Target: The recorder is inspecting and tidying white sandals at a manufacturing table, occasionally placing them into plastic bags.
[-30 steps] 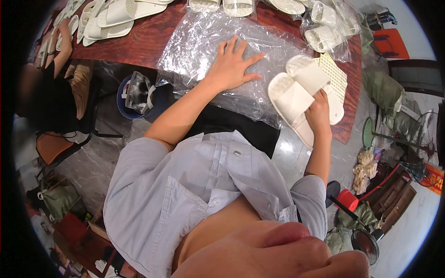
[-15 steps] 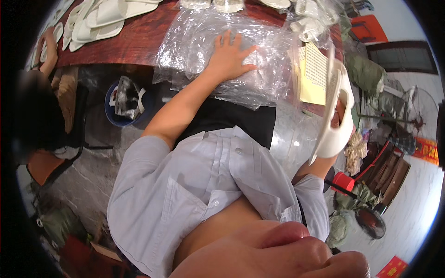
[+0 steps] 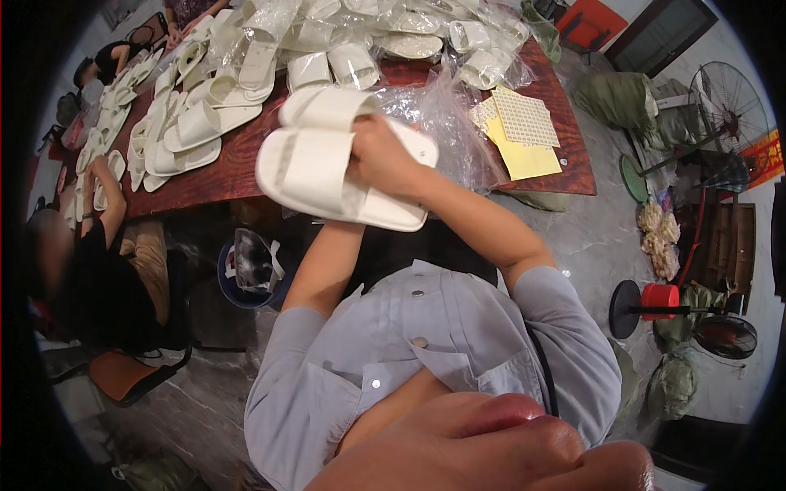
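A pair of white slide slippers (image 3: 315, 176) is held over the near table edge, one overlapping the other, soles down. My right hand (image 3: 383, 159) is closed on them, its fingers tucked in at the inner edges of the straps. My left forearm (image 3: 327, 266) reaches up beneath the pair; the left hand is hidden behind the soles, so its fingers do not show. Just beyond, clear plastic bags (image 3: 463, 135) lie on the dark red wooden table (image 3: 577, 159), partly covered by the slippers and my right arm.
Loose white slippers (image 3: 205, 123) crowd the table's left side; bagged pairs (image 3: 352, 65) are heaped at the back. Yellow sticker sheets (image 3: 528, 151) lie at the right. A blue bin (image 3: 233, 282) stands below. A co-worker (image 3: 98, 262) sits at the left, handling slippers.
My right hand has brought the slippers from the far right to the middle, over the bags. My left hand, earlier spread flat on the bags, is now behind the slippers. The view has shifted.
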Available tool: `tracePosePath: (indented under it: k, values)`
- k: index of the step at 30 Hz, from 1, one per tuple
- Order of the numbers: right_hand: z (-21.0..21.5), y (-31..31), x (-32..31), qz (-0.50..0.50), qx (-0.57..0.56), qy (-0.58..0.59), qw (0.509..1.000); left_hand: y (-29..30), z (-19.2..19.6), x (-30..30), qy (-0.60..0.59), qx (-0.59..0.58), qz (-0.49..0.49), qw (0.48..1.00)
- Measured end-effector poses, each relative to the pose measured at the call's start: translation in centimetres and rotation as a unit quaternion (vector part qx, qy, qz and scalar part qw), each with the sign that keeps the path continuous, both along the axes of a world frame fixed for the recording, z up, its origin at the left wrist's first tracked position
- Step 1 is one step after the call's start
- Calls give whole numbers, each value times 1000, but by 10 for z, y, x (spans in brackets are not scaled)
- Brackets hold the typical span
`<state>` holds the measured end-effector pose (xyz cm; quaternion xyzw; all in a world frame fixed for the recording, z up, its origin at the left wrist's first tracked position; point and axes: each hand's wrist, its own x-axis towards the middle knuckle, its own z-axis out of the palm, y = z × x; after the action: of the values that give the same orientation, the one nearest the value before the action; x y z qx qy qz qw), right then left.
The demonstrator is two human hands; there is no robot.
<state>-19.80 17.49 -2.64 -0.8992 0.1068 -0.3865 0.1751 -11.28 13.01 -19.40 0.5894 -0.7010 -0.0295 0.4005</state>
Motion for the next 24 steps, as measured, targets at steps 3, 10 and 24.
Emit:
tracePosePath:
  k: [3,10,24]
  values:
    - [-20,-45,-23,-233,-107,88,963,0,8,0,183,-54,-77,979]
    - [-83,-104,-75,-400,-6,198,895,26,60,-12,-194,105,57,974]
    - [-78,-76,-160,-262,370,-125,882,21,53,13,152,43,39,987]
